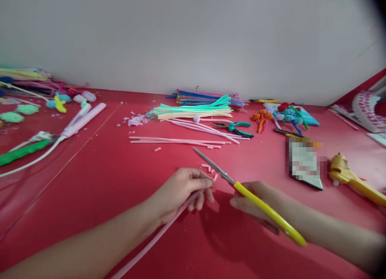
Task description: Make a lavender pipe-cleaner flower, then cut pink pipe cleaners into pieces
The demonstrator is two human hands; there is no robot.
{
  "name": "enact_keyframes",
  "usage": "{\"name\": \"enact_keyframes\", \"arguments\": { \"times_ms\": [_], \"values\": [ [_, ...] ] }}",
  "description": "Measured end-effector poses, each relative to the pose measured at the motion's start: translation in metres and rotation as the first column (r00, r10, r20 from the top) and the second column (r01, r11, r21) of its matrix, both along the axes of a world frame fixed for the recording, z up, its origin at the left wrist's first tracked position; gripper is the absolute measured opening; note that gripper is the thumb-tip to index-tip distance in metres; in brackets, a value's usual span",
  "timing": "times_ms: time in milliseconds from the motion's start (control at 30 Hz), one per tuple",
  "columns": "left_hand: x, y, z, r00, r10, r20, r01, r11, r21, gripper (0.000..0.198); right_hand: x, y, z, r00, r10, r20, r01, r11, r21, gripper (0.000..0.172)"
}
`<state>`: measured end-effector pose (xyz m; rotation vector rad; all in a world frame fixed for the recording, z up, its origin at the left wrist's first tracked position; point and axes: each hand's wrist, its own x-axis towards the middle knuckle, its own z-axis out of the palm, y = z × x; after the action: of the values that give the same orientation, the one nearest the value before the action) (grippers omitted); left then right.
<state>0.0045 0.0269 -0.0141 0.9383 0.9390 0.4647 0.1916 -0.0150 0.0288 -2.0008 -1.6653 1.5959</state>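
Note:
My left hand (183, 190) is closed in a pinch on the end of a long pink pipe cleaner (157, 236) that trails back along my forearm. My right hand (259, 204) grips yellow-handled scissors (241, 190); their grey blades point up and left, just above my left fingertips. Several short pink cut bits (209, 168) lie on the red table (105, 178) right beside the blades.
Pink stems (177, 141) and a pile of coloured pipe cleaners (199, 106) lie further back, with green pliers (238, 129) and small pipe-cleaner flowers (283, 112). A yellow glue gun (352, 178) sits right, a pink wand with white cord (81, 120) left.

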Motion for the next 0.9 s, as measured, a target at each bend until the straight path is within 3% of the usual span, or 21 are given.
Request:
{"name": "enact_keyframes", "arguments": {
  "times_ms": [167,467,700,800,900],
  "values": [
    [0.003,-0.007,0.002,0.987,-0.162,0.000,0.162,0.987,-0.004,0.015,-0.010,0.011,-0.019,0.977,-0.028,-0.212,0.050,0.994,0.100,0.014],
    [0.006,-0.012,0.000,0.964,-0.233,-0.131,0.235,0.972,0.003,0.013,-0.010,0.003,-0.044,0.949,0.005,-0.316,0.072,0.970,0.230,0.004],
    [0.008,-0.012,0.001,0.967,-0.233,-0.102,0.231,0.973,-0.027,0.014,-0.005,0.004,-0.042,0.937,0.012,-0.348,0.069,0.973,0.219,0.003],
    [0.007,-0.010,0.002,0.971,-0.225,-0.085,0.222,0.974,-0.050,0.014,-0.001,0.007,-0.037,0.951,-0.022,-0.307,0.104,0.962,0.254,0.005],
    [0.006,-0.008,0.003,0.972,-0.221,-0.085,0.216,0.975,-0.058,0.012,0.000,0.011,-0.032,0.963,-0.063,-0.261,0.120,0.971,0.206,0.006]
  ]
}}
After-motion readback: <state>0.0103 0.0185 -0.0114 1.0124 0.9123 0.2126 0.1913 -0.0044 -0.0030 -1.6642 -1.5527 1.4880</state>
